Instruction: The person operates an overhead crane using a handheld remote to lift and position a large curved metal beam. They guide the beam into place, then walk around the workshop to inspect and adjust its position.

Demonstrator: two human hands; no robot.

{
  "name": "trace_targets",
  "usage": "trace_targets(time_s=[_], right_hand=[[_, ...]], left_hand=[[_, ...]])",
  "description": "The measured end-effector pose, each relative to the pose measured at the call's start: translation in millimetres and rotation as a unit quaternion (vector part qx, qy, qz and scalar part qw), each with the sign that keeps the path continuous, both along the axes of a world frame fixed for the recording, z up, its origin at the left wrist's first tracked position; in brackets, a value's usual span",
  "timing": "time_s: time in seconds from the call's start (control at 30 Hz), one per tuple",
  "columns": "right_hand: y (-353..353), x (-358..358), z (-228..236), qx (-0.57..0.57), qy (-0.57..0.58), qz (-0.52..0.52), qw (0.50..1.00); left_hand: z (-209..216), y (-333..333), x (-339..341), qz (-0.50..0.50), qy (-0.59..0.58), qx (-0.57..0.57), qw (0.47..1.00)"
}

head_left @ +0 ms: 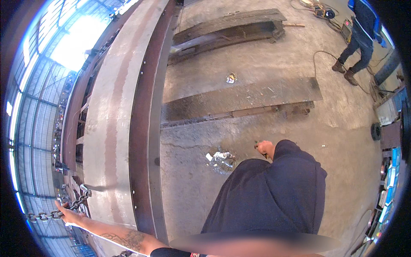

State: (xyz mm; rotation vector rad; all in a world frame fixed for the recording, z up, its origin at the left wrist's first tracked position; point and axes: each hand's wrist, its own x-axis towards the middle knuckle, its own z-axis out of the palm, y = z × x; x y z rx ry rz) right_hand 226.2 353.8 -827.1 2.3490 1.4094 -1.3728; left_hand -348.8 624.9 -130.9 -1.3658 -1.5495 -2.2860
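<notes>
At the lower left, my left arm reaches out to a heavy steel chain (pixel 45 216), and my left hand (pixel 70 215) is closed around its links. The chain continues up to a metal hook (pixel 85 188) at the edge of a long steel beam (pixel 96 128). A reddish-brown stripe runs along the beam's grey top face. My right hand (pixel 266 147) is beside my body, past the dark sleeve, over the concrete floor. Its fingers are curled around a small object, mostly hidden, that I cannot make out.
Two flat steel plates on low supports, one nearer (pixel 244 98) and one farther (pixel 231 25), lie right of the beam. Scrap litter (pixel 221 159) is on the floor. A person (pixel 361 38) in dark clothes stands at the upper right by cables. Racks (pixel 391 167) line the right side.
</notes>
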Motion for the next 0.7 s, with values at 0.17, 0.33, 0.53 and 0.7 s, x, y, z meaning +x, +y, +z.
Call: trace_targets(time_s=[0.17,0.33,0.53,0.7], right_hand=[[43,6,-5,0.002,-0.004,0.01,1.0],[112,11,-53,0.014,-0.034,0.021,0.999],[184,-10,-29,0.078,-0.042,0.07,0.994],[228,-35,-21,0.052,-0.015,0.06,0.997]], left_hand=[[5,-3,-11,0.064,0.038,-0.021,0.997],[14,31,-28,0.03,-0.004,0.009,0.999],[21,62,-78,-0.025,0.004,0.045,0.999],[31,91,-111,-0.004,0.026,0.023,0.999]])
